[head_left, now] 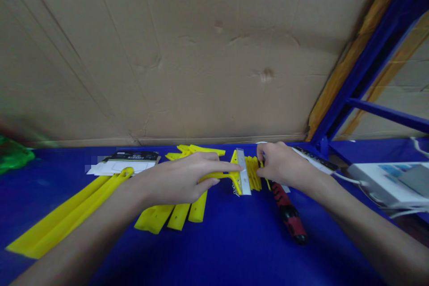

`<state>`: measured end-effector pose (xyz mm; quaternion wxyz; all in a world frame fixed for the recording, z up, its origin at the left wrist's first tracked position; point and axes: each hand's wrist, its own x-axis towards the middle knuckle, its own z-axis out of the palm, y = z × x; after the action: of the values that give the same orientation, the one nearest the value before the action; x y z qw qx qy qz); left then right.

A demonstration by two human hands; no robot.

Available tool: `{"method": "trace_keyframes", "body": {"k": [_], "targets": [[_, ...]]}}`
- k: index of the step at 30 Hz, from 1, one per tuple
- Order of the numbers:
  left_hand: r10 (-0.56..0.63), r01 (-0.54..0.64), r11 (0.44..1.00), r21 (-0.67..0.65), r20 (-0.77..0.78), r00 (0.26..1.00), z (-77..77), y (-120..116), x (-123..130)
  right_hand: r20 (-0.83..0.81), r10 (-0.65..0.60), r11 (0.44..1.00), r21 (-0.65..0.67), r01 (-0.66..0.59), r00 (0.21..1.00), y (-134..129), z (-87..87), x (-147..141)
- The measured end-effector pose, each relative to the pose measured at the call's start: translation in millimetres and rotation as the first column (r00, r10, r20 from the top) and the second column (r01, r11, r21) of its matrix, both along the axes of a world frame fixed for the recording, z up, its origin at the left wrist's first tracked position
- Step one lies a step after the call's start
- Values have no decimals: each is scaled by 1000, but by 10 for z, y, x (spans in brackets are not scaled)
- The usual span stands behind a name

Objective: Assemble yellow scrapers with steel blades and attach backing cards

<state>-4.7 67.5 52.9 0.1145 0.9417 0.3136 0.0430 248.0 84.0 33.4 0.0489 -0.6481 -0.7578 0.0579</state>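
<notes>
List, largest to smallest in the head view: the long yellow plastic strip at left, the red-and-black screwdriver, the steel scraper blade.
1. Long yellow plastic strip
2. Red-and-black screwdriver
3. Steel scraper blade

Nearness to the camera may favour the strip.

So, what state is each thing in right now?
Left hand: gripping the yellow plastic scraper by its handle.
Steel blade: across the scraper's head, edge exposed.
Right hand: at the blade end, grip unclear.
Red-and-black screwdriver: lying on the blue bench.
Yellow plastic pieces: lying flat, not held.
</notes>
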Motion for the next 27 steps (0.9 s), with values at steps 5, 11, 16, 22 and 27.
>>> {"method": "trace_keyframes", "body": {"k": [5,11,16,22,27], "targets": [[30,-29,999,-13,16,999,-4,10,-26,28,-80,993,90,78,996,-34,97,15],[30,-30,1000,-4,5,1000,32,-20,-52,-187,-107,988,89,125,977,5,306,175],[39,-39,999,1,16,999,48,-8,-72,-649,-168,983,-164,79,742,16,379,207],[47,-47,999,0,32,998,56,5,-88,-808,-153,970,-233,-69,569,38,292,183],[51,-51,999,8,34,998,61,0,-105,-938,-190,952,-248,-180,290,64,263,208]]}}
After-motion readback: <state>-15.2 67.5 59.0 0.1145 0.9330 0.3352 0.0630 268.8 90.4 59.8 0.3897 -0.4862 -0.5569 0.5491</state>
